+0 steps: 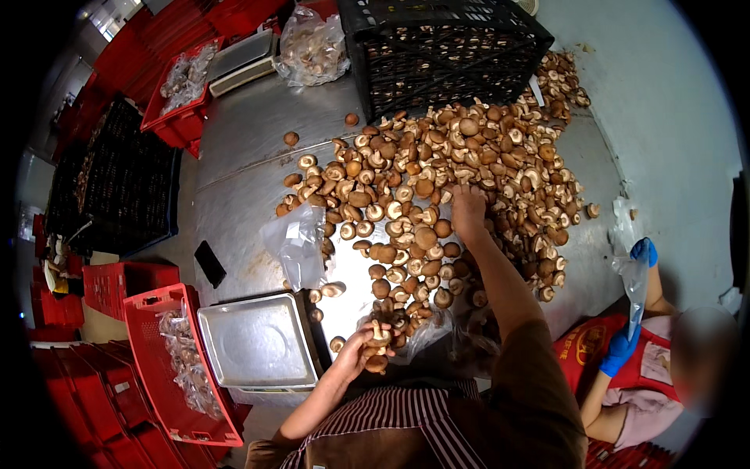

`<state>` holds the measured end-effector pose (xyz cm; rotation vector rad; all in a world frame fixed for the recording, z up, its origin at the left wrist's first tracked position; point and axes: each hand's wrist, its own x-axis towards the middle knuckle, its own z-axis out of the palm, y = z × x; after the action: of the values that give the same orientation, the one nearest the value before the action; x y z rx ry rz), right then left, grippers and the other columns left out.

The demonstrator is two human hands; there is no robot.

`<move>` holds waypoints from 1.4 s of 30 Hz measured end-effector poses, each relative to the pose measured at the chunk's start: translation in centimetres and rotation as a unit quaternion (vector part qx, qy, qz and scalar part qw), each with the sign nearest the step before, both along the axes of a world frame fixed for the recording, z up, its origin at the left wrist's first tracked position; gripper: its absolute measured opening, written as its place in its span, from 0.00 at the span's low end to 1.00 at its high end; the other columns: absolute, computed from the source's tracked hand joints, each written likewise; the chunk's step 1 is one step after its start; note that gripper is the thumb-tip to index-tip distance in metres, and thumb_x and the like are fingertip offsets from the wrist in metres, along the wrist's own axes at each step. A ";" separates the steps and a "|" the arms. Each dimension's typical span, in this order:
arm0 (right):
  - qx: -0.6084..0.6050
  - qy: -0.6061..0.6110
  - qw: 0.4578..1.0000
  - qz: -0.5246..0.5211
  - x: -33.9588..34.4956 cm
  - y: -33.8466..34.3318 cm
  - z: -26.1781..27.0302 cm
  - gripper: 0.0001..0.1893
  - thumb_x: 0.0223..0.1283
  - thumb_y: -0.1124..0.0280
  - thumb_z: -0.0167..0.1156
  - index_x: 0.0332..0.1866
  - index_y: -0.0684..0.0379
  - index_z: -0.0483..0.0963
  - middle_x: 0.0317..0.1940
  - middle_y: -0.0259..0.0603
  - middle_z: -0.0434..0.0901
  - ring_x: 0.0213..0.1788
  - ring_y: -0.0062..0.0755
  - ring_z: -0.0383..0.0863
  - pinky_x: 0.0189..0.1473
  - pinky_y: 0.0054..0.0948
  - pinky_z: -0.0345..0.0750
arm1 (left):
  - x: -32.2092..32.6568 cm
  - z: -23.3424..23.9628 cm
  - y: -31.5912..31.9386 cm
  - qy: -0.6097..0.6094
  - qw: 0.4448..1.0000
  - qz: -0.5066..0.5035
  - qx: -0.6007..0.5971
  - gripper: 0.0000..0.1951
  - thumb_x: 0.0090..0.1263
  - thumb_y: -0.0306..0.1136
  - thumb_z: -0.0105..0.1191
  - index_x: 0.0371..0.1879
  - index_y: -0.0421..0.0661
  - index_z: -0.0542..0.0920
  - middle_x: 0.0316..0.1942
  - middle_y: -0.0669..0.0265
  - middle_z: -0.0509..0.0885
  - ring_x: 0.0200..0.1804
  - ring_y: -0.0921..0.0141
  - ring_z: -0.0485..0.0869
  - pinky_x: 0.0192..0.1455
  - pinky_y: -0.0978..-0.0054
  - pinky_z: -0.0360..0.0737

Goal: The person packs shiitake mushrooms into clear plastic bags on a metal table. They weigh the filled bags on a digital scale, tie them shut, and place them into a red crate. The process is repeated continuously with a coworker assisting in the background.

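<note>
Near the table's front edge, my left hand (353, 350) is curled around several shiitake mushrooms (377, 337), stems and brown caps showing. My right hand (468, 212) reaches into the broad heap of loose shiitake mushrooms (498, 149); its fingertips are among the caps, so whether it grips one is hidden. A clear plastic bag (430, 334) lies just right of my left hand, against the mushrooms. Another clear bag (297, 246) rests flat at the heap's left edge.
A scale with a metal tray (258, 343) stands left, beside a red crate (132, 328) of bagged mushrooms. A phone (210, 264) lies on the steel table (234, 158). The black crate (445, 64) stands behind the heap. At right, a co-worker's blue-gloved hands (620, 352) hold a plastic bag (636, 287).
</note>
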<state>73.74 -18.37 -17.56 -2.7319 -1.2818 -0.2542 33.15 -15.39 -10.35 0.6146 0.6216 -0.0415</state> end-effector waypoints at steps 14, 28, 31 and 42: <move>-0.056 0.300 0.922 0.237 -9.2 -4.9 2.3 0.19 0.59 0.71 0.58 0.57 0.56 0.75 0.45 0.46 0.79 0.51 0.43 0.78 0.53 0.38 0.75 | -0.3 -1.8 -0.5 -0.013 1.000 -0.004 -0.024 0.19 0.75 0.40 0.43 0.53 0.39 0.76 0.52 0.52 0.83 0.42 0.62 0.85 0.50 0.66 0.81; 0.013 0.238 0.971 -0.017 -6.6 6.7 1.5 0.16 0.55 0.71 0.65 0.49 0.60 0.73 0.51 0.51 0.70 0.52 0.54 0.75 0.52 0.45 0.76 | 2.2 0.0 1.2 -0.072 0.997 0.039 0.012 0.27 0.71 0.34 0.46 0.69 0.43 0.63 0.61 0.53 0.75 0.56 0.63 0.79 0.56 0.65 0.81; 0.020 0.216 0.976 -0.010 -6.2 6.2 0.9 0.14 0.56 0.74 0.64 0.46 0.60 0.73 0.47 0.50 0.73 0.51 0.53 0.76 0.52 0.46 0.74 | 3.1 0.0 2.0 -0.076 0.997 0.022 0.022 0.31 0.70 0.33 0.46 0.73 0.44 0.57 0.63 0.54 0.74 0.58 0.63 0.79 0.56 0.64 0.81; 0.019 0.703 0.683 0.199 -12.1 2.4 10.6 0.10 0.65 0.68 0.61 0.47 0.60 0.77 0.43 0.41 0.81 0.51 0.34 0.81 0.54 0.35 0.76 | 4.5 0.4 4.5 -0.036 0.998 0.044 0.026 0.38 0.65 0.35 0.51 0.76 0.50 0.52 0.65 0.58 0.72 0.58 0.62 0.79 0.56 0.62 0.81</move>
<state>61.68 -15.95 -6.99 -1.5102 -1.0952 1.4853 37.69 -10.89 -9.97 0.6350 0.5808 0.0786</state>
